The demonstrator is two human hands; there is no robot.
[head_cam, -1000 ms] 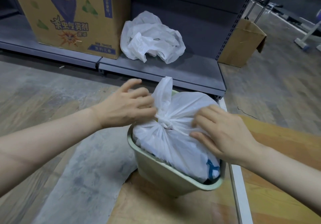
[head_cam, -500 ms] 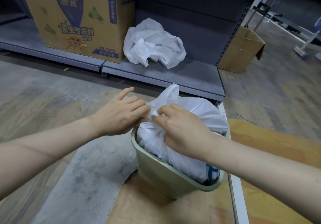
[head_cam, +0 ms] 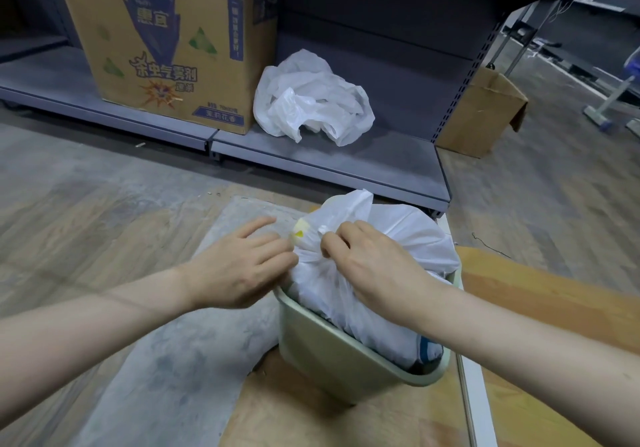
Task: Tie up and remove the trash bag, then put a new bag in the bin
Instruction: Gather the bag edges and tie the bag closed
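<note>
A full white trash bag (head_cam: 412,238) sits in a pale green bin (head_cam: 332,353) on the floor, its top gathered into a twisted neck with one flap sticking up. My left hand (head_cam: 239,266) pinches the neck from the left, index finger stretched out. From the right, my right hand (head_cam: 374,263) grips the same gathered plastic, fingers curled over it. The knot itself is hidden between my fingers. A crumpled white bag (head_cam: 311,100) lies on the low grey shelf (head_cam: 346,162) behind the bin.
A large printed cardboard box (head_cam: 166,41) stands on the shelf left of the crumpled bag. A smaller brown box (head_cam: 481,114) sits on the floor at the shelf's right end. A white strip (head_cam: 474,394) runs along the floor right of the bin.
My right hand came off the bag's right side and crossed to the gathered neck, where it now grips beside the left hand. The view shifted slightly.
</note>
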